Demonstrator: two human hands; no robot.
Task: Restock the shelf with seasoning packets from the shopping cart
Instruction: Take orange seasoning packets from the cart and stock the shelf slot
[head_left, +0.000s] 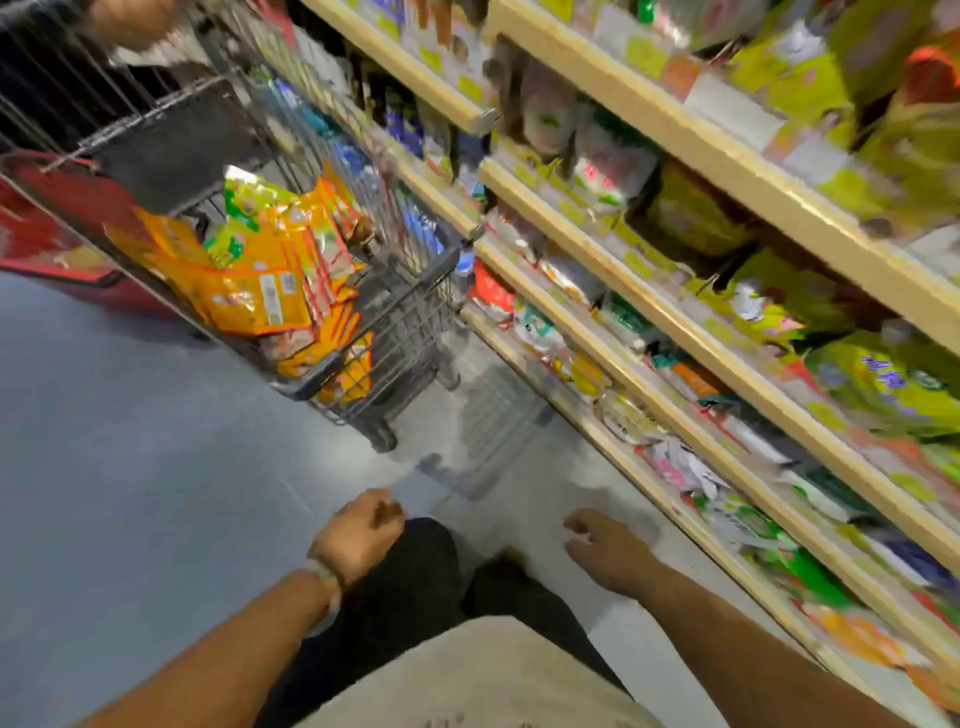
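A grey wire shopping cart (415, 317) stands ahead on the left, beside the shelf. Inside it lies a heap of orange and green seasoning packets (270, 270). The shelf (675, 322) runs along the right, its tiers packed with blurred coloured packets. My left hand (361, 530) hangs low over the floor, fingers loosely curled, holding nothing. My right hand (605, 551) is also low, fingers relaxed and spread, empty, short of the lowest shelf tier. Both hands are well below and nearer than the cart.
A red cart or basket (57, 234) sits at the far left behind the grey cart. Another person's arm (130, 21) shows at the top left. Grey floor (130, 467) stretches left of my dark trousers (410, 587).
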